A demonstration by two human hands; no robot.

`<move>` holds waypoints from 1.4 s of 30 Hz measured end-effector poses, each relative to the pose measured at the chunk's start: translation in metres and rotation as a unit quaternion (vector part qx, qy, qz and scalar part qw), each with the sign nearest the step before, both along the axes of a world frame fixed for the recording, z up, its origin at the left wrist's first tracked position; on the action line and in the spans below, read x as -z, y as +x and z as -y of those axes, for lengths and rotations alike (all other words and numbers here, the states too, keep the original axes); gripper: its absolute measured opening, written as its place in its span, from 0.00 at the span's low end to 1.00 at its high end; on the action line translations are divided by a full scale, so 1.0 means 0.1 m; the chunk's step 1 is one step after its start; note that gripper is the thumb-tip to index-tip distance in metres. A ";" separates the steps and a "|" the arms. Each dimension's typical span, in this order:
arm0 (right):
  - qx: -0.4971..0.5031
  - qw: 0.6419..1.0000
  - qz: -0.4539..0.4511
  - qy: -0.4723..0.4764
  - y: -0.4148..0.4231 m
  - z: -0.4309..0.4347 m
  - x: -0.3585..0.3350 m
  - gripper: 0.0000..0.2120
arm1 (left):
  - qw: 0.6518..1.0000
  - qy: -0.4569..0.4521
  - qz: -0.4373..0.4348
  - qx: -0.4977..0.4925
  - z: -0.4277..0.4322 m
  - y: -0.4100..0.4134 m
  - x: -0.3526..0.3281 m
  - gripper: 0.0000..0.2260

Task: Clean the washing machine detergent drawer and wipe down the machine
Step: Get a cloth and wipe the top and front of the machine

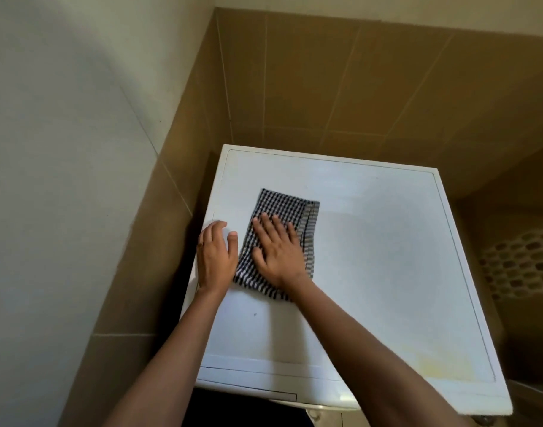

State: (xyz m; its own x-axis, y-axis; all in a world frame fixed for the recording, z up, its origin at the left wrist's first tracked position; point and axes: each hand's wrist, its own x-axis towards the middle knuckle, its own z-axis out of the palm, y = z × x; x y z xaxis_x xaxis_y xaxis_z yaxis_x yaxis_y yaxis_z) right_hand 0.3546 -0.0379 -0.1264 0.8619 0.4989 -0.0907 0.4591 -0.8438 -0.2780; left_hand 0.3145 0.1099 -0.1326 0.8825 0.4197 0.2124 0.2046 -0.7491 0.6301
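My right hand lies flat on the folded checked cloth, fingers straight and spread, pressing it onto the white top of the washing machine, in its far left part. My left hand rests just beside the cloth at the machine's left edge, fingers loosely bent and gripping nothing. The 2 hands are close but apart.

I judge the step in hand to be wiping the top. To do it well I'd keep the palm flat so the whole fold bears down, work in overlapping strokes from far to near, and brace with the left hand. The yellowish stain at the near right corner and 1 dark speck by my left forearm call for firmer passes (a fresh face of the cloth would help). The detergent drawer, I think, is the outlined panel at the near left front, flush with the machine.
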 end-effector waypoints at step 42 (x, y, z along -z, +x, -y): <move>0.180 0.983 0.016 -0.012 0.22 0.11 0.01 0.34 | 0.997 -0.065 0.036 -0.028 -0.17 0.17 0.01 0.21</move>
State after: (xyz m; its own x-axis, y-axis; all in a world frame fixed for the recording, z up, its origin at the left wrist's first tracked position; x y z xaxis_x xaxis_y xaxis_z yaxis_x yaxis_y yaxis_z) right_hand 0.3770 -0.0489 -0.1279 0.9849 0.1589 -0.0690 0.1376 -0.9596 -0.2456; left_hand 0.3310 0.1265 -0.1339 0.8411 0.4960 0.2156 0.1941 -0.6489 0.7357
